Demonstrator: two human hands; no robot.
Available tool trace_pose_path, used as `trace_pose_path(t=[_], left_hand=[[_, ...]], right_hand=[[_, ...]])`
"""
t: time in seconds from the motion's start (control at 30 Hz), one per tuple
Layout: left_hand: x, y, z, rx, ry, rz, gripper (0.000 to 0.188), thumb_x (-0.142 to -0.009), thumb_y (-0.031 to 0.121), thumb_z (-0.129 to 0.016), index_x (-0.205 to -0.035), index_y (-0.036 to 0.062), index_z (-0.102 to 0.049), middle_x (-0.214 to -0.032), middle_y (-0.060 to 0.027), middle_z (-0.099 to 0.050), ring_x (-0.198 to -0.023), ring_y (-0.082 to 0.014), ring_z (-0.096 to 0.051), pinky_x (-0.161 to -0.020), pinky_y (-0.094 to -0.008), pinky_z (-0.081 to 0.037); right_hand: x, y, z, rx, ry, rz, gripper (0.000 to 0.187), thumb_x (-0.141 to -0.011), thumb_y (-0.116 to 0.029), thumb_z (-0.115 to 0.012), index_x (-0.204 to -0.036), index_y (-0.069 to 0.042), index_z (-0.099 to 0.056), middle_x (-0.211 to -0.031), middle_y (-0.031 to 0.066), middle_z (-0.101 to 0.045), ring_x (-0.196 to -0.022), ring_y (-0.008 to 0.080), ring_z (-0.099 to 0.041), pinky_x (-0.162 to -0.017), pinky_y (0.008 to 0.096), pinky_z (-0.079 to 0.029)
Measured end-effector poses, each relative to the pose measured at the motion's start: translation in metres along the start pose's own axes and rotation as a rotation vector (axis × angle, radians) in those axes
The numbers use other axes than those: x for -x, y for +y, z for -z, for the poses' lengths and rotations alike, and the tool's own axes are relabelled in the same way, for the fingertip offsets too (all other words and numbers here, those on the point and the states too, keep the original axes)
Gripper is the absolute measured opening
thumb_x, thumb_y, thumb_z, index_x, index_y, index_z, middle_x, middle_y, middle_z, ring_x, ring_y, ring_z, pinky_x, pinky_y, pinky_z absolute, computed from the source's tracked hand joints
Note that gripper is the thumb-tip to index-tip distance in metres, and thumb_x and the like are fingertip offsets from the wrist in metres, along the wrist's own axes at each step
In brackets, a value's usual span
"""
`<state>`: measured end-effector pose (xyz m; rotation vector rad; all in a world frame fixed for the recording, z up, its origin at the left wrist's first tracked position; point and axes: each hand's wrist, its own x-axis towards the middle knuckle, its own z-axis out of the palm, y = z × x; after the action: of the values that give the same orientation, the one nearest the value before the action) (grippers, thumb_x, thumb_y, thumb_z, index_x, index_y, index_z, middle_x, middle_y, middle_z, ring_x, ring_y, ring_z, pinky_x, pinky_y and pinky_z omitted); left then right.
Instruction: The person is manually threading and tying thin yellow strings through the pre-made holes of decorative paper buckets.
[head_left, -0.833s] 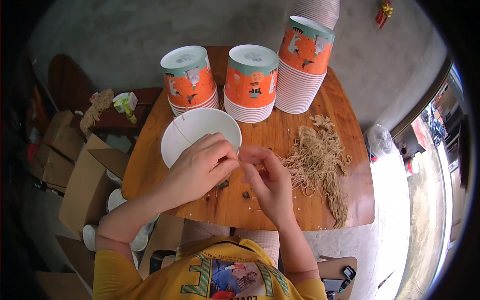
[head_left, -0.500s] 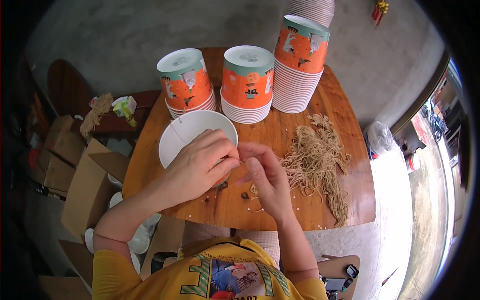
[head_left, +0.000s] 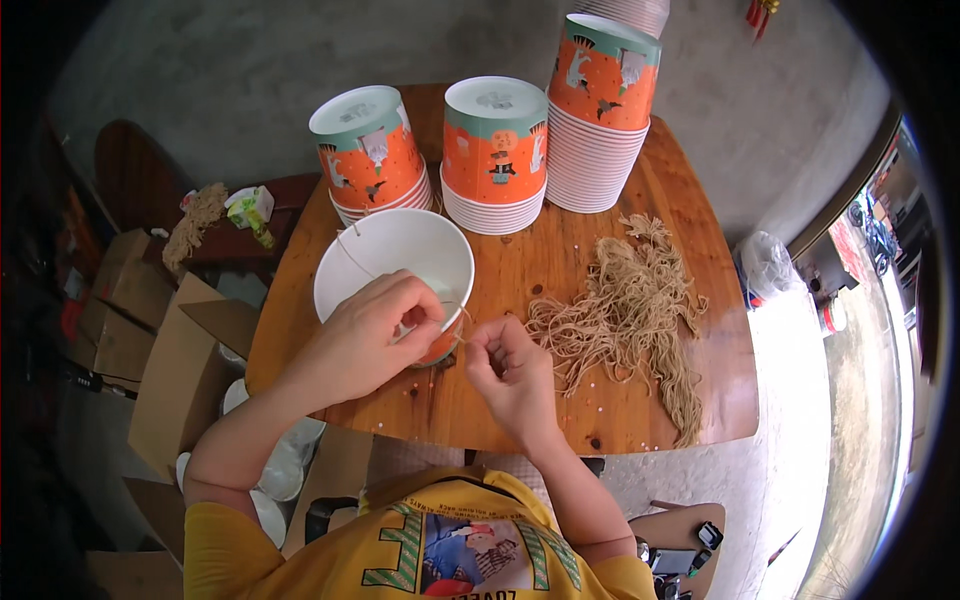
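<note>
A white-lined paper bucket (head_left: pixel 430 250) stands mouth up at the table's near left, its orange outside showing below the rim. My left hand (head_left: pixel 375 335) lies across its near rim, fingers curled toward the thumb; what they pinch is hidden. Beside the rim, my right hand (head_left: pixel 510 375) pinches a thin tan string (head_left: pixel 463 328) that runs up to the bucket's near right edge. Another stretch of string crosses the bucket's inside from the far left rim. To the right of my right hand lies a loose heap of tan strings (head_left: pixel 630 300).
Upside-down stacks of orange and green paper buckets, a left stack (head_left: pixel 370 150), a middle stack (head_left: pixel 495 150) and a taller right stack (head_left: pixel 600 120), line the far side of the wooden table (head_left: pixel 700 400). An open cardboard box (head_left: pixel 180 380) with white buckets stands at the left.
My right hand has moved down and slightly left, closing into a pinch on the string. My left hand has shifted down and left, uncovering string at the rim. The view has tilted slightly.
</note>
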<state>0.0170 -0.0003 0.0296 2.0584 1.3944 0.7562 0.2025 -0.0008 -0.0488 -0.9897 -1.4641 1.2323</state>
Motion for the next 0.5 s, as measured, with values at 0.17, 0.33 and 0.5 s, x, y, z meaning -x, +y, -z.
trace_pose_path(t=[0.17, 0.33, 0.5], left_hand=[[0.009, -0.003, 0.002, 0.044, -0.125, 0.148, 0.016, -0.089, 0.007, -0.063, -0.103, 0.0021, -0.056, -0.091, -0.0081, -0.06, -0.08, -0.0176, -0.062, -0.072, -0.0316, -0.051], [0.009, 0.0, 0.001, 0.055, -0.134, 0.155, 0.019, -0.089, 0.008, -0.063, -0.106, 0.0016, -0.056, -0.09, -0.0082, -0.061, -0.079, -0.0176, -0.062, -0.071, -0.0318, -0.051], [0.009, -0.001, -0.001, 0.098, -0.136, 0.185, 0.024, -0.089, 0.004, -0.061, -0.113, 0.0041, -0.058, -0.085, -0.0015, -0.058, -0.076, -0.0099, -0.054, -0.069, -0.0265, -0.048]], right_hand=[[0.004, 0.012, -0.014, 0.149, 0.074, 0.071, 0.015, -0.084, -0.007, -0.067, -0.089, -0.003, -0.054, -0.068, 0.0066, -0.061, -0.058, 0.0121, -0.059, -0.058, 0.0278, -0.05], [0.001, 0.013, -0.02, 0.231, 0.099, 0.107, 0.015, -0.083, -0.008, -0.068, -0.087, -0.003, -0.054, -0.07, 0.0094, -0.063, -0.059, 0.0205, -0.063, -0.058, 0.0316, -0.052], [-0.002, 0.011, -0.022, 0.232, 0.108, 0.103, 0.016, -0.083, -0.009, -0.068, -0.087, -0.003, -0.054, -0.07, 0.0104, -0.064, -0.06, 0.0228, -0.065, -0.058, 0.0335, -0.052]])
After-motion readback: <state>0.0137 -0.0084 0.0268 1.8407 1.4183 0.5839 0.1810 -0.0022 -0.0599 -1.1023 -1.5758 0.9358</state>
